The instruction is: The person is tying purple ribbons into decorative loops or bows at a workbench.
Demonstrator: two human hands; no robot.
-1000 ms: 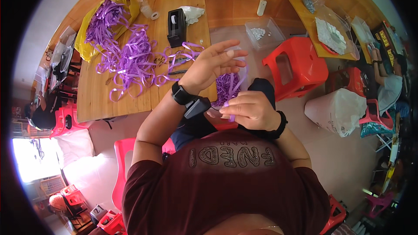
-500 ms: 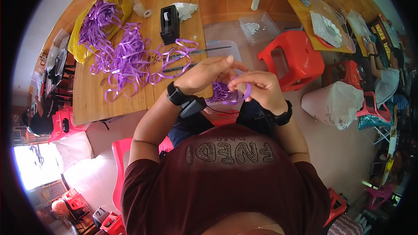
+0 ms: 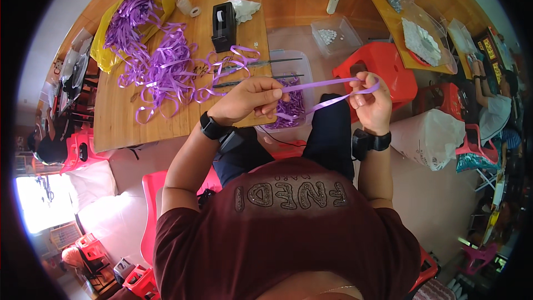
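Purple ribbon (image 3: pixel 322 84) is stretching crosswise between left hand (image 3: pixel 247 100), which is pinching one strand, and right hand (image 3: pixel 373 106), which is half-curling around its loop.

On the wooden table (image 3: pixel 119 128), a black tape dispenser (image 3: pixel 224 30) stands near the right edge, with a crumpled white sheet (image 3: pixel 244 10) between it and that edge. 1 small roll (image 3: pixel 195 11) lies farther from the edge. A second table (image 3: pixel 384 22) carries a clear bag of greyish bits (image 3: pixel 394 3) by its left edge; 1 red stool (image 3: pixel 383 75) stands beside its near left corner.
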